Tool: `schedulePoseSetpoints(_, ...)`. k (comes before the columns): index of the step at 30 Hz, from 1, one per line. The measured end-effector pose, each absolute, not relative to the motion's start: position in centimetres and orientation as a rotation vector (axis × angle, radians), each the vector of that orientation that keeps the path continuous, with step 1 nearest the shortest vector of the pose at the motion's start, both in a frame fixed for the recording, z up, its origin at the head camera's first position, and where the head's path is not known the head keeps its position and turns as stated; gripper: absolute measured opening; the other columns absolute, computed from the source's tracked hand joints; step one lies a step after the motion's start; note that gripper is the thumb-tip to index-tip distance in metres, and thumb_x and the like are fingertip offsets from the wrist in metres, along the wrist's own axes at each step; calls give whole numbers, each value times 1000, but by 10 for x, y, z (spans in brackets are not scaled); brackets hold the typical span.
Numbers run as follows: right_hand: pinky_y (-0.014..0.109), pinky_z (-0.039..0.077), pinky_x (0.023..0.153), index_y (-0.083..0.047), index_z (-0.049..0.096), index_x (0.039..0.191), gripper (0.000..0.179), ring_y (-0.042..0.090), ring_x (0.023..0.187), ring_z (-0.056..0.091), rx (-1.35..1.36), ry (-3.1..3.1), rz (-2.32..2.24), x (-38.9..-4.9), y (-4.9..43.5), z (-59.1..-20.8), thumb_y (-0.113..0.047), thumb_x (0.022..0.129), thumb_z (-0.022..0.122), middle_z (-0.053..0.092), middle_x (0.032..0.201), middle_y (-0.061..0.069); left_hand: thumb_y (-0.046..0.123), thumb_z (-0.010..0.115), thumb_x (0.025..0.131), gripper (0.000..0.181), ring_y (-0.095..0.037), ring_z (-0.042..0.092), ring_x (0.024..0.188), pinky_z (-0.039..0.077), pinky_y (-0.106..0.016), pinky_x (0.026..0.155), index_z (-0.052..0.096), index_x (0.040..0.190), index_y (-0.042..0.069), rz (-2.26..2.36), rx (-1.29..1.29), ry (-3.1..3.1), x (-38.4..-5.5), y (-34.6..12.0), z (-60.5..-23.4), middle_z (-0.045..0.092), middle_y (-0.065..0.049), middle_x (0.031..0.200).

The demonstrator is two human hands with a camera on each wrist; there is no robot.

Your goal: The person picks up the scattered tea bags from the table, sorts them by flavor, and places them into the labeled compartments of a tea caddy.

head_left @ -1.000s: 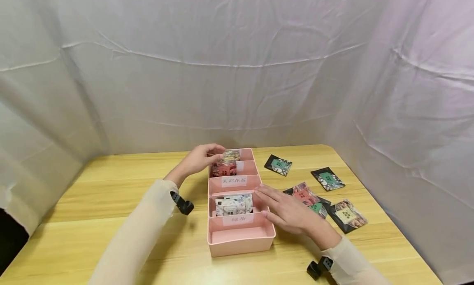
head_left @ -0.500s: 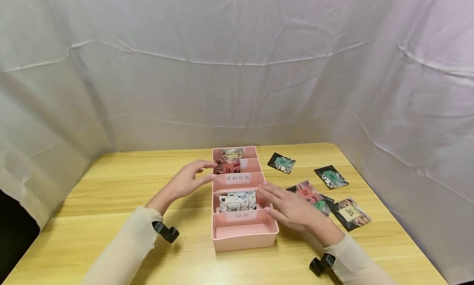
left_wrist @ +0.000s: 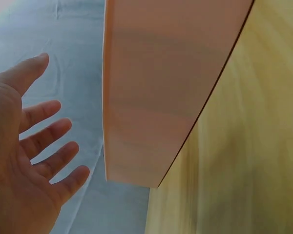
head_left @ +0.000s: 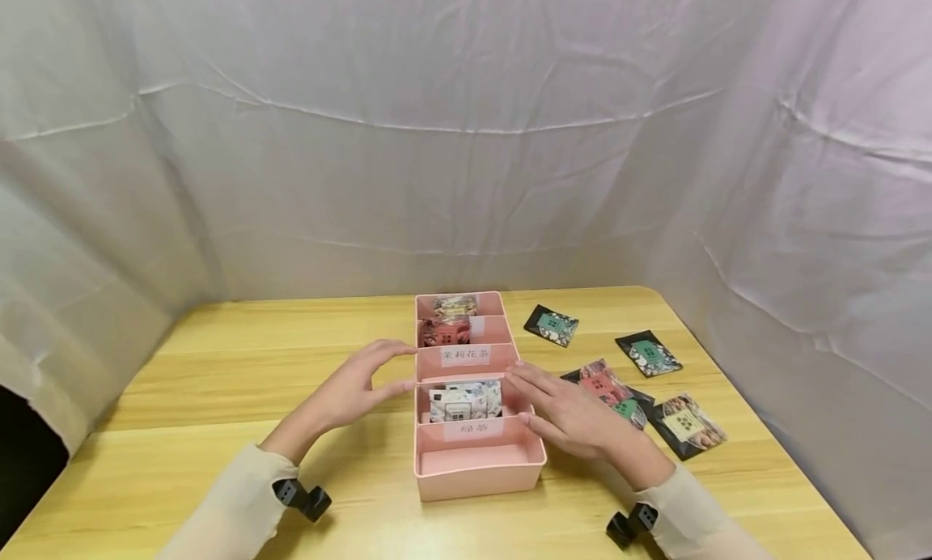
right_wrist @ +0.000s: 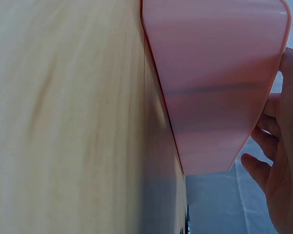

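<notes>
A long pink box (head_left: 480, 485) with cross dividers stands on the table, white paper labels with Chinese characters on its dividers. White floral sachets (head_left: 466, 402) stand in a near compartment, a red-labelled sachet (head_left: 446, 331) farther back, and a yellowish patterned one (head_left: 455, 305) in the farthest compartment. My left hand (head_left: 351, 388) hovers by the box's left side, fingers spread and holding nothing; the left wrist view shows a gap between the fingers (left_wrist: 53, 131) and the wall. My right hand (head_left: 575, 418) rests its fingertips on the right rim, seen also in the right wrist view.
Right of the box lie two green-labelled black sachets (head_left: 551, 325), a red-labelled sachet (head_left: 599, 380) overlapping another green one (head_left: 628, 410), and a yellow-labelled sachet (head_left: 687, 425). A pale curtain (head_left: 437, 180) hangs behind the wooden table (head_left: 240, 358).
My left hand has drawn away from the back compartments, down and toward me along the box's left side. The right hand stays at the right rim. The view has shifted slightly.
</notes>
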State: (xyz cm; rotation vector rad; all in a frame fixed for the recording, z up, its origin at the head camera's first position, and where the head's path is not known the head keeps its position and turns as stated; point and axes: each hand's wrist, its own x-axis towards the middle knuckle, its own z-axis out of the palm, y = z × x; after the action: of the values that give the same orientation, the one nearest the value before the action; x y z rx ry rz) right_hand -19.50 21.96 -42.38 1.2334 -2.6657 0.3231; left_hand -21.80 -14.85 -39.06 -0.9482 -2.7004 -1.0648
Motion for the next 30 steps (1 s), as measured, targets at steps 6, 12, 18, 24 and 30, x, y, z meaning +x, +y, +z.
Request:
schedulePoseSetpoints(6, 50, 38, 108, -11, 34, 153, 59, 30, 140, 34, 1218, -2647, 306, -196, 220, -423, -39, 103, 46, 33, 156, 12, 47, 66, 91, 57, -32, 44, 132, 36, -57, 107, 55, 138, 17, -1017, -953, -2688, -203, -149, -391, 50, -9, 143)
schedulePoseSetpoints(12, 49, 39, 107, -12, 34, 153, 59, 29, 140, 35, 1213, -2659, 307, -195, 221, -425, -40, 102, 47, 34, 156, 11, 50, 64, 91, 63, -33, 43, 133, 37, -58, 107, 50, 142, 16, -940, -984, -2713, -192, -149, -398, 46, -11, 145)
schedulePoseSetpoints(18, 49, 39, 107, -14, 34, 154, 59, 28, 141, 34, 1211, -2665, 316, -195, 221, -423, -40, 102, 47, 33, 156, 10, 49, 67, 89, 66, -30, 43, 133, 37, -54, 108, 47, 145, 18, -867, -1025, -2687, -185, -146, -403, 45, -8, 146)
schedulePoseSetpoints(24, 49, 41, 106, -15, 33, 154, 60, 28, 141, 34, 1221, -2684, 316, -194, 219, -423, -41, 102, 47, 33, 157, 9, 49, 67, 89, 68, -29, 41, 134, 37, -52, 108, 46, 146, 18, -793, -1075, -2674, -179, -142, -408, 44, -9, 146)
schedulePoseSetpoints(30, 50, 40, 106, -15, 34, 154, 61, 29, 140, 35, 1206, -2680, 334, -195, 220, -421, -41, 101, 49, 34, 156, 9, 54, 62, 90, 71, -29, 39, 136, 36, -52, 109, 45, 146, 15, -775, -1118, -2673, -178, -136, -410, 42, -9, 148)
